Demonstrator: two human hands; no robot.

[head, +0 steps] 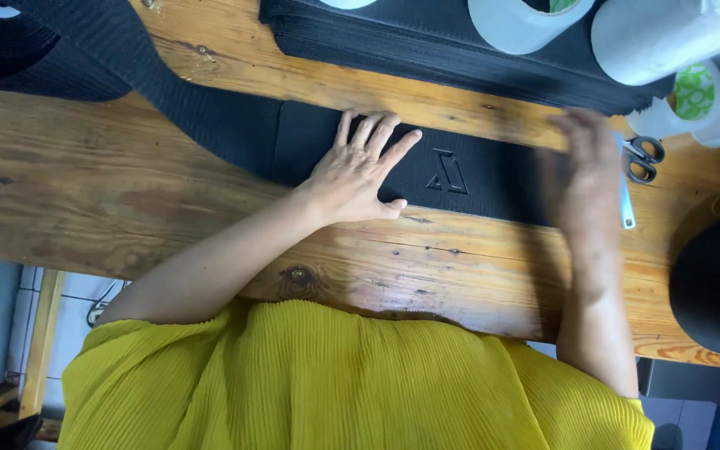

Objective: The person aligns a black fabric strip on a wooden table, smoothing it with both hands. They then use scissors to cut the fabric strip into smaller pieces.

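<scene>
Black strip (460,171) under flat left hand (358,171), grip open; right hand (585,179) blurred, grip unclear; scissors (643,158) part-hidden.

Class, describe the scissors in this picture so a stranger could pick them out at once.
Start at the wooden table and follow the black fabric strip to the blurred right hand. Just beyond its fingers lie the scissors: the only black looped handles there, unlike the round white tape rolls above.

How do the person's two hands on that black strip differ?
The left hand is sharp in the picture, lying flat with fingers spread on the black strip; the right hand is blurred. The left hand lies nearer the strip's raised emblem; the right hand lies nearer the scissors. Both are bare, palms down.
</scene>
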